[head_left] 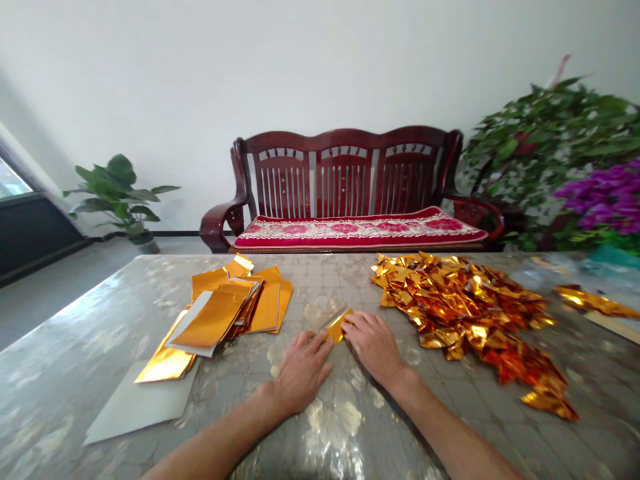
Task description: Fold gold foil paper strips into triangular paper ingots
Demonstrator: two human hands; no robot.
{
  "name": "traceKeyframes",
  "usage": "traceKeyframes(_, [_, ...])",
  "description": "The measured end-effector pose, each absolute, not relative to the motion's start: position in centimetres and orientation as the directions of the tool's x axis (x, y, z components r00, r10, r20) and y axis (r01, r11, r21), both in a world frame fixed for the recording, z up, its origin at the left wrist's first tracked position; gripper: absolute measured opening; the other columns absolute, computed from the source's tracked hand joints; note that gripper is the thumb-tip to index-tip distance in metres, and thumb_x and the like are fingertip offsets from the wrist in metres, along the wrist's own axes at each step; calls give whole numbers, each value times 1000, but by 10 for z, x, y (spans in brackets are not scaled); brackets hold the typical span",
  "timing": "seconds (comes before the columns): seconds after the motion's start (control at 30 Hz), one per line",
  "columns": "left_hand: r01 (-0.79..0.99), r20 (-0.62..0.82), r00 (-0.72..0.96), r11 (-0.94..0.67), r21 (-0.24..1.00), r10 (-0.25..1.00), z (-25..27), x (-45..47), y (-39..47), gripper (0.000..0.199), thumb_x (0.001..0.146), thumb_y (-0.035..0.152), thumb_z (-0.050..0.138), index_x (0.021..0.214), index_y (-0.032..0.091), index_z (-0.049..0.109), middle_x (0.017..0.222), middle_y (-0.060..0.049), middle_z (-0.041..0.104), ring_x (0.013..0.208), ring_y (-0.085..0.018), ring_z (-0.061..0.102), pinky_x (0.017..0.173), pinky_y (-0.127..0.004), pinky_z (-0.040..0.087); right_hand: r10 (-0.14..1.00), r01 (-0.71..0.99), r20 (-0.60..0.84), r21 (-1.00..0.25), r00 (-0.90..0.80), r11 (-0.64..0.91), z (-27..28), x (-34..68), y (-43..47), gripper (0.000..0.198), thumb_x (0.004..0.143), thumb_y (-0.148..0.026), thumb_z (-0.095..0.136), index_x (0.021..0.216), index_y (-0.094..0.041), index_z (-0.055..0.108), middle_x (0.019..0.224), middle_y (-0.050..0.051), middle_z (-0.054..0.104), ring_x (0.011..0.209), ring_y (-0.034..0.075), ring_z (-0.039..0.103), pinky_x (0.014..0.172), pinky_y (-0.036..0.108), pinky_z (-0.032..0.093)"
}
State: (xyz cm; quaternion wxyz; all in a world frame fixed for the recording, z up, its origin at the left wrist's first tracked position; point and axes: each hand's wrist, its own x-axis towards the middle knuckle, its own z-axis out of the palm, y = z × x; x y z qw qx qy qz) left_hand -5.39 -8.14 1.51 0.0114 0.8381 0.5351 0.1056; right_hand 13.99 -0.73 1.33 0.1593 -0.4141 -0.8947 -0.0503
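Observation:
A small folded sheet of gold foil paper (337,329) lies on the table between my hands, with a pale strip along its far edge. My left hand (304,368) grips its left end, fingertips pressed down on the foil. At the right end, my right hand (373,343) has its fingers bent together on the paper's edge. To the left lie stacked flat gold foil sheets (215,317), some showing grey backs. A heap of folded gold foil pieces (450,300) spreads to the right, trailing toward the front.
A grey sheet (145,403) lies under the left stack. Clear plastic wrapping (545,270) and another gold piece (597,302) sit at the far right of the patterned table (240,427). Behind it stand a wooden bench (345,143), a potted plant (117,190) and purple flowers (607,197).

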Motion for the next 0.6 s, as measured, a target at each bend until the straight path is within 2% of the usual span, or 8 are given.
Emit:
traceKeyframes(0.1, [885,172,404,-431,177,899,21,-56,-75,31,98,22,41,124,24,59,126,-5,64,107,-21,55,99,-36,43,647,679,278,25,-710,734,18,134,-8,17,97,-19,54,99,-22,71,104,6,72,103,22,59,87,35,42])
traceKeyframes(0.2, [873,154,413,-438,214,898,23,-60,-66,29,96,14,44,115,25,63,117,-3,68,101,-19,57,94,-33,45,599,634,228,131,-768,762,21,127,-6,16,95,-14,55,92,-18,70,92,7,71,91,22,60,79,35,41])
traceKeyframes(0.4, [880,125,428,-444,167,895,19,-65,-50,22,98,21,44,102,25,65,100,-2,70,98,-20,60,89,-31,46,492,524,183,272,-851,807,17,121,1,19,93,-9,51,88,-14,69,84,9,68,79,22,59,70,35,39])
traceKeyframes(0.6, [892,88,439,-445,75,894,19,-63,-40,20,99,27,48,96,23,67,94,-4,70,97,-22,62,84,-31,47,414,455,192,291,-890,842,10,125,5,23,94,-8,46,88,-13,67,82,9,68,75,21,59,68,34,39])
